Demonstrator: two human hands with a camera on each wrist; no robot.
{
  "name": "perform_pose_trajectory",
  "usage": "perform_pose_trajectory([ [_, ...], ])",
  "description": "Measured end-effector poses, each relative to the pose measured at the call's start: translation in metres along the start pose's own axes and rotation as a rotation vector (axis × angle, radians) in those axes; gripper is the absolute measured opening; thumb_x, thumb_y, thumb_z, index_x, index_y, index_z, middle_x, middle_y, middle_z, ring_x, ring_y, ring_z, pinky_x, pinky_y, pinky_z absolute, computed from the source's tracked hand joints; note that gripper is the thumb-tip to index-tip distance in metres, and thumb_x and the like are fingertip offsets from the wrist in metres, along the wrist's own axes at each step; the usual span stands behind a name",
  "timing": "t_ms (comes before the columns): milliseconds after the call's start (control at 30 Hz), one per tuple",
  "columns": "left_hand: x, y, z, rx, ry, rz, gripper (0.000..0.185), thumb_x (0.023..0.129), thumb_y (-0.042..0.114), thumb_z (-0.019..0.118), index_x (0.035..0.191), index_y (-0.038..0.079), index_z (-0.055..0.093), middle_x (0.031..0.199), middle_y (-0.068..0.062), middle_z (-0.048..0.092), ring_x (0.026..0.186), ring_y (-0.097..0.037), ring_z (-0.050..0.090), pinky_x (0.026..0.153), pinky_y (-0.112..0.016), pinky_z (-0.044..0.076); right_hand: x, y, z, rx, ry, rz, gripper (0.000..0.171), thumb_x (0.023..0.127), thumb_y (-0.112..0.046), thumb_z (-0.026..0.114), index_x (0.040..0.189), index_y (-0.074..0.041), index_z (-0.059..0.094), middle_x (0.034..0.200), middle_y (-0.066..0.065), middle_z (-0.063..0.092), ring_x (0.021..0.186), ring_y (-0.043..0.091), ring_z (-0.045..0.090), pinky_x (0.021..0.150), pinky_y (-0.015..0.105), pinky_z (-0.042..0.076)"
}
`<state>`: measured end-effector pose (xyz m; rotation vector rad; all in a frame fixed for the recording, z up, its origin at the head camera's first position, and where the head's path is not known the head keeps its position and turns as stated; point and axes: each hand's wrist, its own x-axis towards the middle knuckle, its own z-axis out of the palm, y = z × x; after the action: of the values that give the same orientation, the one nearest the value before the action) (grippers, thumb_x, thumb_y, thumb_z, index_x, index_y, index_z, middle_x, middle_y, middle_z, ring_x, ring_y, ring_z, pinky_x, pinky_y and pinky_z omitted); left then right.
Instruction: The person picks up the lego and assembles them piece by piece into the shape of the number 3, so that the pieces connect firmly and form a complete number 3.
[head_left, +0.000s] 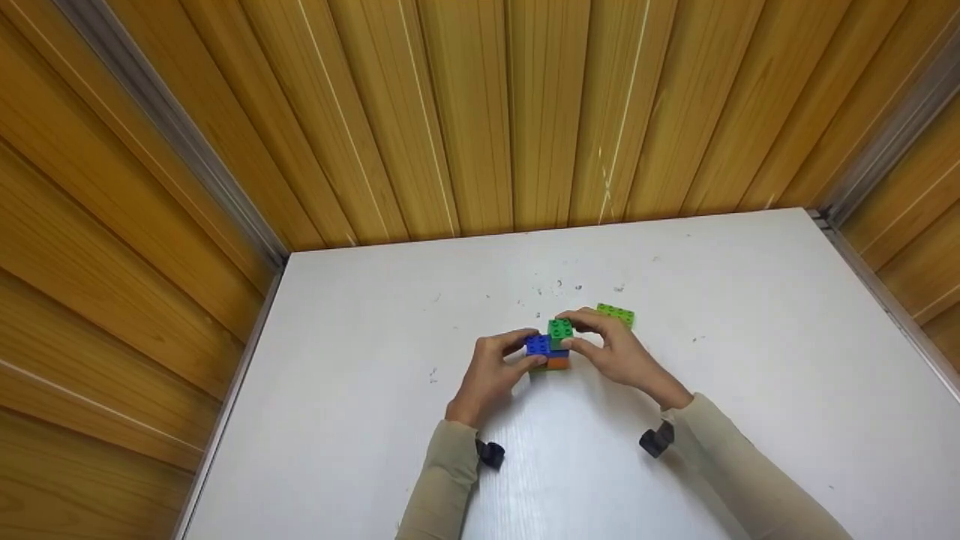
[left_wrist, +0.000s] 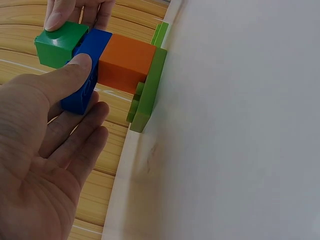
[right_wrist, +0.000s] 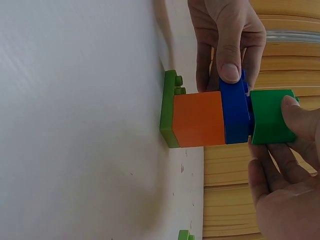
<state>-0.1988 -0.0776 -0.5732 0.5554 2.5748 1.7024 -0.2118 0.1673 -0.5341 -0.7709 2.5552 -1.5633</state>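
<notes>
A small stack of toy building bricks stands on the table. At its bottom lies a light green plate (left_wrist: pixel 151 95), under an orange brick (right_wrist: pixel 199 120). On the orange one sits a blue brick (head_left: pixel 537 344), which my left hand (head_left: pixel 489 369) pinches at its left part between thumb and fingers. My right hand (head_left: pixel 613 351) holds a dark green brick (right_wrist: pixel 271 116) by its sides, over the blue brick's right end. Blue studs show in a narrow gap between these two in the right wrist view, so the green one is not flush.
A second light green plate (head_left: pixel 622 316) lies on the white table (head_left: pixel 360 450) just behind my right hand. Dark marks speckle the surface beyond the stack. Wood-patterned panels (head_left: pixel 480 112) wall the table's back and sides.
</notes>
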Motion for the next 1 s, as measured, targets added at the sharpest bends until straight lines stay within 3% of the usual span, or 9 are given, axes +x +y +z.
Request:
perform_pose_trajectory([
  [367,0.0013,-0.0026,0.0002,0.0,-0.001,0.013,0.045,0.097,0.016,0.08,0.139,0.001,0.07,0.137,-0.01,0.073,0.126,-0.022,0.071,0.109,-0.03,0.056,0.0004,-0.0033,0.0014,-0.025,-0.008,-0.017,0.039,0.103,-0.017,0.073,0.14,-0.004,0.068,0.125,0.009,0.074,0.123,0.033,0.069,0.109,0.057,0.055],
  [1000,0.0012,-0.003,0.0008,0.003,0.004,0.003,0.044,0.097,0.016,0.081,0.138,0.004,0.071,0.136,-0.01,0.074,0.124,-0.022,0.072,0.108,-0.03,0.056,0.0,-0.0031,0.0041,-0.104,0.023,-0.047,0.037,0.103,-0.018,0.073,0.139,-0.008,0.07,0.126,0.007,0.075,0.119,0.032,0.07,0.104,0.059,0.057],
])
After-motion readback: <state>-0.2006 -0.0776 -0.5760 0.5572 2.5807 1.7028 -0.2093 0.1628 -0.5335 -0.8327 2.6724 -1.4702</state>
